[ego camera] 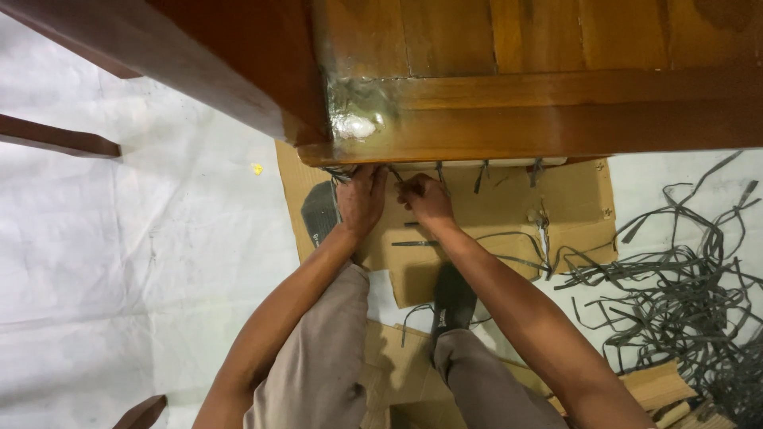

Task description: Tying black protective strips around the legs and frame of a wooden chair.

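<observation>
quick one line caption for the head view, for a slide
Seen from above, left hand and right hand work dark strips at the lower edge of a wooden frame, over flattened cardboard.

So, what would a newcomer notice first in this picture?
Probably the two hands, left hand and right hand, close together on grey strips hanging under the edge of the wooden frame at the top. Next, the tangled pile of grey strips on the floor at the right, beside the cardboard.

Reddish-brown wooden frame (493, 119), dark grey strips (683, 294), tan cardboard (572, 206), white floor sheet (135, 254), beige trousers (318, 357), black shoes (453, 302).
</observation>
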